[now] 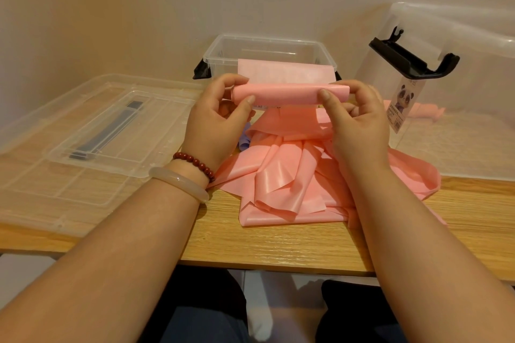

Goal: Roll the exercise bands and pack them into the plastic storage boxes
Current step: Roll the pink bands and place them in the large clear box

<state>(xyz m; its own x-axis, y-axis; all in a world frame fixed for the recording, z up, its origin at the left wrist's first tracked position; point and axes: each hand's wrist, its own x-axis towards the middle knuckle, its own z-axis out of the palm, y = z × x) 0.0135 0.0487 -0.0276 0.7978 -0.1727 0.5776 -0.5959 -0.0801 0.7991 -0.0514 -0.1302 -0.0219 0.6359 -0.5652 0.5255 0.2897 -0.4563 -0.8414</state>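
Note:
A pink exercise band (284, 93) is partly rolled into a tube held level above the table. My left hand (220, 122) pinches its left end between thumb and fingers. My right hand (354, 117) pinches the right end the same way. The band's free tail rises behind the roll, over the near wall of a small clear storage box (223, 49) with black clips. Its other length hangs down into a loose pink pile (289, 175) on the wooden table. A scrap of purple band (244, 142) peeks out beside my left hand.
A clear lid (92, 133) with a grey handle lies flat at the left. At the right stands a large clear box (459, 131) with a black clip, a panda label and a pink roll (423, 110) inside. The table's front edge (278, 266) runs near my knees.

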